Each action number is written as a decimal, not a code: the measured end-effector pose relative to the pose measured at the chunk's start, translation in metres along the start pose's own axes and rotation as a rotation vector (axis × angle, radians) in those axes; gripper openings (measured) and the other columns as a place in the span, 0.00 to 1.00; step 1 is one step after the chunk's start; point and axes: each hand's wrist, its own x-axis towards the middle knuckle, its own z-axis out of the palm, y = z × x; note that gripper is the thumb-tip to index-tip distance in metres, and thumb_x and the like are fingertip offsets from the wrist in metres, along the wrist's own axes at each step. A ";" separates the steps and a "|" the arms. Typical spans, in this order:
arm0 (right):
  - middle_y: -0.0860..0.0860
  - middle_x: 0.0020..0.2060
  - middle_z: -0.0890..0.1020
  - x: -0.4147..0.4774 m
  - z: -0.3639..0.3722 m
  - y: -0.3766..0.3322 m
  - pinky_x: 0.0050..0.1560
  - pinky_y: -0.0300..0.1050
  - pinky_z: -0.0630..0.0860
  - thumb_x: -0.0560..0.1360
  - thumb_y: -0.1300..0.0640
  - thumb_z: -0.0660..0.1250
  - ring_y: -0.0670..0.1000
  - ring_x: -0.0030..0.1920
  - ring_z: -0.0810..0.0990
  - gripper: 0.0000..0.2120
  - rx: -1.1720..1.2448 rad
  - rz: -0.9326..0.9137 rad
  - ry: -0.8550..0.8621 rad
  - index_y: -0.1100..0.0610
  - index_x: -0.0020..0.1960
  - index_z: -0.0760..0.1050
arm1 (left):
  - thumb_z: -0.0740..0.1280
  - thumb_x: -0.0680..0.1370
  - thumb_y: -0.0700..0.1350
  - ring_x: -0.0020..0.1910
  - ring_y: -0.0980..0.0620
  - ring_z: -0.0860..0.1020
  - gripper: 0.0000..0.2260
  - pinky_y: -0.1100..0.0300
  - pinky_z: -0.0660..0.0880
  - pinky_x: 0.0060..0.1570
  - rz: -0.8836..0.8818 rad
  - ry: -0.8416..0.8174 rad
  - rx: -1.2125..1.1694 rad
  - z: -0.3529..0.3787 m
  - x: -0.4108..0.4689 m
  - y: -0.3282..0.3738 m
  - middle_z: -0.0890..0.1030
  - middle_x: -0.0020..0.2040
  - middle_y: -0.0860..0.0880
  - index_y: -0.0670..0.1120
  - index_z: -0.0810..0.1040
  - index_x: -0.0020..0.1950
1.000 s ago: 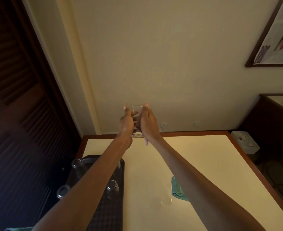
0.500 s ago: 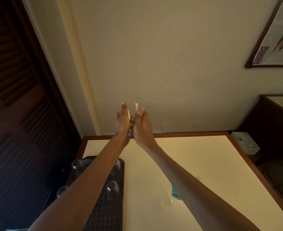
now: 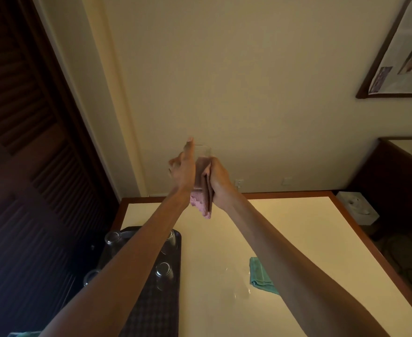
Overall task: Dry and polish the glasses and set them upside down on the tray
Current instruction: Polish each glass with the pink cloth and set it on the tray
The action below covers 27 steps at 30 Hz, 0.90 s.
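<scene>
The cream desk (image 3: 309,239) has a brown edge. A dark tray (image 3: 151,312) lies on its left side. A green cloth (image 3: 261,276) lies nearer the middle, beside a clear glass (image 3: 239,289).

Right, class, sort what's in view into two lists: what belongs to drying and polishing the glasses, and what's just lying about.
In the job: left hand, right hand, glass held between them, pink cloth, black tray, upturned glasses on it.

Lying about: green cloth on the table, framed picture, tissue box.
</scene>
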 end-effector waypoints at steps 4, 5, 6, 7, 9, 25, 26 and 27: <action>0.51 0.24 0.73 -0.009 0.011 0.018 0.34 0.40 0.76 0.86 0.50 0.46 0.48 0.28 0.77 0.28 -0.169 -0.222 0.052 0.57 0.34 0.72 | 0.56 0.81 0.70 0.64 0.42 0.77 0.27 0.47 0.76 0.61 -0.007 0.018 -0.081 -0.006 0.002 0.002 0.79 0.62 0.45 0.49 0.72 0.65; 0.50 0.25 0.74 -0.010 0.014 0.022 0.33 0.40 0.76 0.86 0.48 0.44 0.47 0.28 0.77 0.27 -0.248 -0.314 0.071 0.57 0.38 0.72 | 0.55 0.82 0.68 0.61 0.40 0.80 0.26 0.48 0.79 0.53 -0.026 0.018 -0.103 -0.007 0.004 0.001 0.80 0.59 0.41 0.47 0.72 0.64; 0.51 0.27 0.75 -0.011 0.017 0.024 0.33 0.39 0.77 0.86 0.46 0.45 0.46 0.28 0.78 0.24 -0.312 -0.395 0.089 0.57 0.45 0.73 | 0.54 0.83 0.66 0.57 0.38 0.81 0.27 0.50 0.80 0.45 -0.049 0.011 -0.116 -0.009 0.003 0.001 0.80 0.57 0.37 0.44 0.73 0.65; 0.51 0.31 0.77 -0.009 0.020 0.026 0.34 0.40 0.79 0.85 0.46 0.46 0.46 0.30 0.80 0.20 -0.369 -0.460 0.103 0.57 0.53 0.71 | 0.53 0.84 0.65 0.54 0.37 0.82 0.29 0.50 0.80 0.41 -0.072 0.001 -0.128 -0.010 0.003 0.000 0.78 0.57 0.32 0.41 0.73 0.68; 0.53 0.40 0.79 0.000 0.020 0.026 0.41 0.46 0.82 0.85 0.45 0.48 0.48 0.38 0.82 0.16 -0.446 -0.537 0.124 0.55 0.61 0.67 | 0.51 0.86 0.62 0.56 0.34 0.82 0.32 0.45 0.81 0.47 -0.093 -0.021 -0.123 -0.011 -0.002 0.001 0.77 0.61 0.28 0.35 0.73 0.71; 0.52 0.25 0.74 0.005 0.023 0.015 0.30 0.40 0.74 0.84 0.55 0.48 0.49 0.26 0.76 0.23 0.004 0.089 0.055 0.57 0.33 0.71 | 0.66 0.80 0.63 0.60 0.48 0.78 0.20 0.52 0.74 0.59 0.042 0.045 -0.066 -0.022 0.010 0.003 0.80 0.57 0.50 0.48 0.76 0.60; 0.50 0.25 0.74 0.003 0.026 0.020 0.31 0.41 0.74 0.85 0.51 0.47 0.48 0.27 0.77 0.25 -0.070 0.018 0.082 0.57 0.35 0.72 | 0.65 0.80 0.64 0.56 0.47 0.80 0.21 0.51 0.76 0.57 0.047 0.062 -0.062 -0.023 0.012 0.001 0.81 0.55 0.48 0.47 0.77 0.59; 0.49 0.24 0.74 0.003 0.028 0.024 0.31 0.40 0.74 0.86 0.47 0.46 0.47 0.27 0.77 0.26 -0.162 -0.091 0.107 0.58 0.39 0.74 | 0.63 0.82 0.63 0.50 0.46 0.81 0.21 0.50 0.77 0.54 0.061 0.068 -0.047 -0.024 0.012 0.000 0.82 0.50 0.45 0.46 0.79 0.56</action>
